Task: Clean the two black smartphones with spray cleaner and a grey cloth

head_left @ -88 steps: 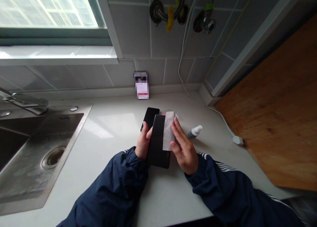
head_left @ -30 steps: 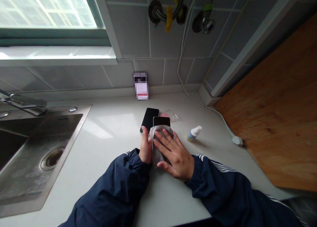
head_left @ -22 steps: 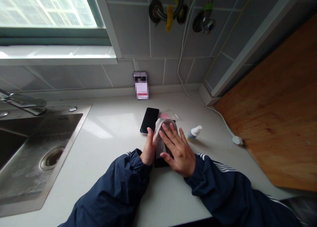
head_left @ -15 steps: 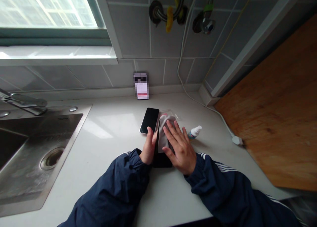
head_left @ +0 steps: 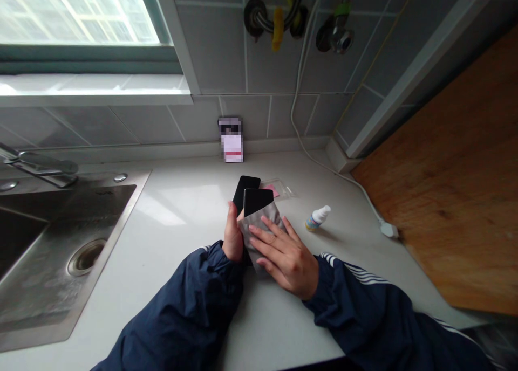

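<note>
My left hand (head_left: 233, 233) is closed around the edge of a black smartphone (head_left: 258, 198), thumb up along its left side. A thin grey cloth (head_left: 251, 219) lies over the middle and lower part of its face. My right hand (head_left: 289, 258) rests on that cloth with its fingers extended, pressing it flat against the phone. Just behind, a second black phone (head_left: 247, 182) lies on the counter, partly hidden by the held one. To the right of it is a clear plastic piece (head_left: 286, 187) with a pink patch. A small white-capped bottle (head_left: 318, 218) stands to the right of my right hand.
A steel sink (head_left: 129, 209) with a faucet (head_left: 44, 166) is at the left of the white counter (head_left: 182, 284). Against the tiled wall leans a blurred-out device (head_left: 232, 144). A white cable (head_left: 335, 172) runs to a plug (head_left: 389, 230) beside a wooden board (head_left: 453, 198).
My right hand has swept the cloth down and to the left over the phone, baring the phone's top end. My left hand has shifted slightly left and up with the phone.
</note>
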Demonstrator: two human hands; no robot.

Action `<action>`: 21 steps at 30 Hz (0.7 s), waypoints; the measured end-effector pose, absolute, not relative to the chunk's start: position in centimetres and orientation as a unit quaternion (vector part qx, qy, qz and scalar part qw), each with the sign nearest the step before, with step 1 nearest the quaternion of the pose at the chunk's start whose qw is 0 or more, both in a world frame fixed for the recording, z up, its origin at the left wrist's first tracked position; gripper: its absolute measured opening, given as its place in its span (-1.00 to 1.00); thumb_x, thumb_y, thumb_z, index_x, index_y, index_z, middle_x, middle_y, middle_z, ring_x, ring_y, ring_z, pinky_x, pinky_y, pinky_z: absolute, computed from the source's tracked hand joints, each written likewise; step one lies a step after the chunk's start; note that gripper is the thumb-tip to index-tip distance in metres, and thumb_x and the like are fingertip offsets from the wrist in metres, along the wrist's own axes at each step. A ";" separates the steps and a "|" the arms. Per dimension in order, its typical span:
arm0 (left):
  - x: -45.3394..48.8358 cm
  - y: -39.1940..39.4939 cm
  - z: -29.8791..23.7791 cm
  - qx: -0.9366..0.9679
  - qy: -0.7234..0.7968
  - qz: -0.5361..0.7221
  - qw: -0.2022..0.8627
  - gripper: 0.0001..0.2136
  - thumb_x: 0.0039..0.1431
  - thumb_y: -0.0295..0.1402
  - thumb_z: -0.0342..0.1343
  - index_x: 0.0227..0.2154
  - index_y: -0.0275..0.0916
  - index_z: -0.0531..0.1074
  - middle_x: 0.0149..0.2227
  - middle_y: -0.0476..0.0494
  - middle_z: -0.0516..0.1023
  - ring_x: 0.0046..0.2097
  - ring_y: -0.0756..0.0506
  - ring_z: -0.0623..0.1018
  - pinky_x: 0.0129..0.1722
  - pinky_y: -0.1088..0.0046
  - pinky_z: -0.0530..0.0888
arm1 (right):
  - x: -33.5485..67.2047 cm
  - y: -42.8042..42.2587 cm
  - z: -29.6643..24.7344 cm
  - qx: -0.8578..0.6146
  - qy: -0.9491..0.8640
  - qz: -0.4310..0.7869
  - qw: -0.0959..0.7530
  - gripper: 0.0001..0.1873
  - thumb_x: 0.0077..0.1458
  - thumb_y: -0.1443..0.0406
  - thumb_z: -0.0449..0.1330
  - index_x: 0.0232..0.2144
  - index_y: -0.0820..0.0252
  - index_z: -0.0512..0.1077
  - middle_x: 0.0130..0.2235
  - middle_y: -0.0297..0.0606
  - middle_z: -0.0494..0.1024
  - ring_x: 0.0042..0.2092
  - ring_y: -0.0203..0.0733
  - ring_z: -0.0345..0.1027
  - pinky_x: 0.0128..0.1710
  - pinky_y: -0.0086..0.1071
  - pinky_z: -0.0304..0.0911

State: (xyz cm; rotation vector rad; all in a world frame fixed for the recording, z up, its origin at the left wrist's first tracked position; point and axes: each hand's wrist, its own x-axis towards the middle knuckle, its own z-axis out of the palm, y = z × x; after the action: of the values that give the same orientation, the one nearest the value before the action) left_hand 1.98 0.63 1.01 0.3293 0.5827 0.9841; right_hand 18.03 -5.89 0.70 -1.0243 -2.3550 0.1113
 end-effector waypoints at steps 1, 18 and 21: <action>1.8 0.8 1.1 0.152 0.277 0.477 0.820 -0.21 0.35 0.23 -0.16 0.29 -0.38 0.37 -0.02 -0.40 0.69 0.04 -0.36 0.66 0.19 0.06 0.47 | 18.0 -5.9 0.8 -0.377 -0.879 0.040 0.290 -0.56 0.42 0.30 0.08 0.28 0.16 0.37 0.36 -0.18 0.36 0.48 0.04 -0.01 0.45 0.23 -0.12; 0.8 1.9 3.6 0.094 0.279 0.478 0.828 -0.07 0.33 0.26 -0.46 0.30 -0.45 0.35 0.04 -0.50 0.64 0.03 -0.44 0.64 0.09 -0.03 0.51 | 18.5 -5.8 0.9 -0.333 -0.833 0.073 0.435 -0.57 0.29 0.51 0.18 0.14 0.08 0.49 0.16 -0.21 0.60 0.34 -0.01 0.32 0.19 0.01 0.45; 0.7 1.9 3.6 0.105 0.260 0.472 0.836 -0.08 0.33 0.26 -0.45 0.31 -0.43 0.34 0.04 -0.49 0.65 0.02 -0.45 0.64 0.10 -0.04 0.50 | 18.7 -5.7 1.1 -0.323 -0.824 0.100 0.454 -0.57 0.27 0.51 0.20 0.12 0.08 0.50 0.14 -0.20 0.61 0.29 0.01 0.37 0.12 0.01 0.50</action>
State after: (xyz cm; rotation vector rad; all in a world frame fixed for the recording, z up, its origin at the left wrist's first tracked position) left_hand 0.68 1.89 3.58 0.2224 0.5514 0.9989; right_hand 18.68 -5.71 1.07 -0.7973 -2.0339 0.2470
